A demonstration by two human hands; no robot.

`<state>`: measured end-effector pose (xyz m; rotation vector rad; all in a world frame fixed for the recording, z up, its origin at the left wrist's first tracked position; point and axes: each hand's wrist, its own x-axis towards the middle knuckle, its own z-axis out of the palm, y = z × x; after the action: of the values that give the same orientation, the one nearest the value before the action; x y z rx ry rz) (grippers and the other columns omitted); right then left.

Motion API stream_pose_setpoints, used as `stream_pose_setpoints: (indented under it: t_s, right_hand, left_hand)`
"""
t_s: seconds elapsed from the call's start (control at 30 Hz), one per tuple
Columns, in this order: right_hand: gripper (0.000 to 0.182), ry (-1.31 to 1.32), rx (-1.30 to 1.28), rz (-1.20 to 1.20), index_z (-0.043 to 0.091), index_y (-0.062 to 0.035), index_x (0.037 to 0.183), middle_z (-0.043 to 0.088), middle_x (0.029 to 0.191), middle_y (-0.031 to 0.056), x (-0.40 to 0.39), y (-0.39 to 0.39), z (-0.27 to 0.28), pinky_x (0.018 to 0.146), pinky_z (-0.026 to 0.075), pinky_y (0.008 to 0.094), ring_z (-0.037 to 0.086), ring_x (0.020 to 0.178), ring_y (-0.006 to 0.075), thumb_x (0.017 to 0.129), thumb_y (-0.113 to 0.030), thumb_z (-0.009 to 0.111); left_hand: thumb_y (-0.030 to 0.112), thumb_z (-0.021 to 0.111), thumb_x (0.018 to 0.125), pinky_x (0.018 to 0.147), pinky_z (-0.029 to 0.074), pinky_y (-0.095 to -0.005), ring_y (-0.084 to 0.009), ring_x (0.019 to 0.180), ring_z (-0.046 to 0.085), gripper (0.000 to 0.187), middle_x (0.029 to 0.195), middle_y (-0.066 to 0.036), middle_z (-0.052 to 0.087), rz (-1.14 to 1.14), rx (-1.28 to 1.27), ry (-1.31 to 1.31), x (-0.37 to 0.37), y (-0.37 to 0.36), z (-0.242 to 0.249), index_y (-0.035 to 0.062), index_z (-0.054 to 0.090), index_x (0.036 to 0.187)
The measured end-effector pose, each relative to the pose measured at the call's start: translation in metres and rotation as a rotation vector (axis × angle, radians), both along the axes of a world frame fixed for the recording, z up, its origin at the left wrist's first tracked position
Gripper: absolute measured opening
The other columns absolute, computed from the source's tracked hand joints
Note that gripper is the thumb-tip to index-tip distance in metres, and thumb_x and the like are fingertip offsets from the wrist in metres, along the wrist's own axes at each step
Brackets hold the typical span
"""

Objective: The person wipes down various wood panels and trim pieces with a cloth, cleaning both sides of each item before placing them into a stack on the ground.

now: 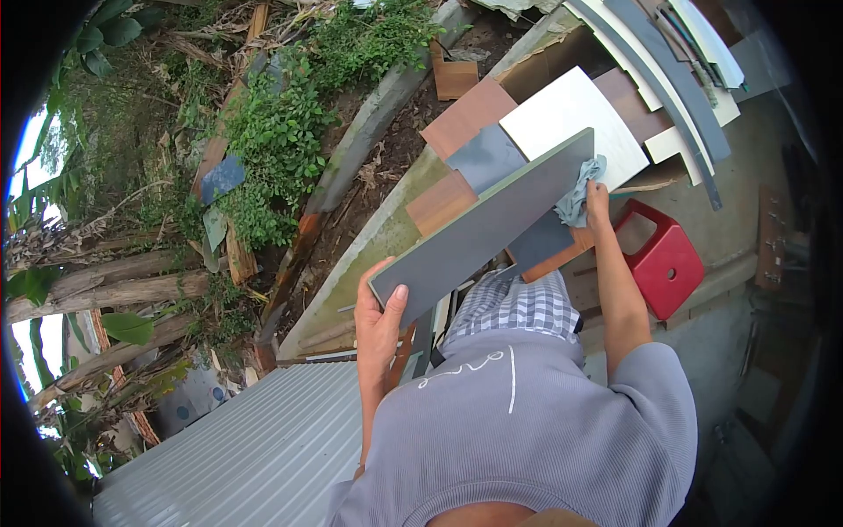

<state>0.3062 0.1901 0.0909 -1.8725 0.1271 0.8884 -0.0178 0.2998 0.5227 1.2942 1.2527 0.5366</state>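
A long grey board [492, 224] with a greenish edge slants across the middle of the view. My left hand [380, 321] grips its lower left end, thumb on the grey face and fingers behind. Near the upper right end, my right hand [597, 200] is closed on a crumpled light-blue cloth [580, 195], which lies against the board's face and edge. Behind the board are a white panel [571, 123], a brown panel [470, 117] and a dark grey panel [488, 158].
A red plastic stool [663, 263] stands right of my right forearm. Curved grey and white strips [676, 97] lie at the upper right. A concrete kerb [364, 132] and green plants [277, 149] are on the left, with corrugated metal sheeting [237, 448] below.
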Motion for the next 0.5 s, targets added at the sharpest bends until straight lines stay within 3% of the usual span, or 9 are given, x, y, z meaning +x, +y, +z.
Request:
stream_pose_setpoints:
  t_s: [0.07,0.13,0.27,0.33,0.5]
  right_hand:
    - [0.031,0.338,0.269,-0.219,0.048,-0.0022,0.105,0.057,0.092,0.0088,-0.035,-0.001,0.030,0.069,0.047,0.0302,0.057,0.086,0.0189,0.089,-0.029,0.045]
    - [0.033,0.655,0.509,-0.294,0.045,-0.0037,0.111,0.055,0.103,0.0084,-0.077,0.000,0.088,0.071,0.049,0.0376,0.057,0.088,0.0202,0.090,-0.029,0.043]
    - [0.028,1.239,0.703,-0.173,0.045,-0.0053,0.113,0.053,0.111,0.0083,-0.149,0.008,0.216,0.081,0.049,0.0345,0.056,0.099,0.0204,0.093,-0.024,0.042]
    - [0.028,1.454,0.746,-0.064,0.046,-0.0045,0.112,0.054,0.110,0.0072,-0.168,0.010,0.252,0.082,0.049,0.0338,0.056,0.097,0.0197,0.092,-0.023,0.044]
    - [0.030,1.417,0.710,-0.002,0.046,-0.0020,0.111,0.055,0.107,0.0081,-0.162,0.022,0.244,0.082,0.049,0.0337,0.057,0.096,0.0194,0.090,-0.023,0.048]
  left_hand:
    - [0.015,0.058,0.084,0.088,0.038,-0.0289,-0.0156,0.100,0.048,0.040,0.107,-0.008,0.052,0.007,0.001,-0.015,0.003,0.002,-0.002,0.0054,0.042,0.119]
    - [0.015,0.057,0.084,0.089,0.037,-0.0287,-0.0150,0.101,0.048,0.040,0.107,-0.007,0.052,0.054,-0.004,-0.026,0.006,0.004,-0.005,0.0054,0.042,0.119]
    - [0.015,0.056,0.085,0.091,0.035,-0.0290,-0.0146,0.101,0.048,0.038,0.109,-0.007,0.052,0.051,0.001,-0.082,0.010,0.004,-0.012,0.0046,0.042,0.119]
    - [0.014,0.055,0.086,0.091,0.035,-0.0296,-0.0145,0.102,0.047,0.038,0.111,-0.008,0.052,0.047,-0.020,-0.124,0.007,0.005,-0.018,0.0031,0.042,0.119]
    - [0.014,0.054,0.086,0.093,0.035,-0.0299,-0.0156,0.104,0.048,0.038,0.112,-0.008,0.052,0.039,-0.015,-0.171,0.004,0.008,-0.024,0.0028,0.040,0.120]
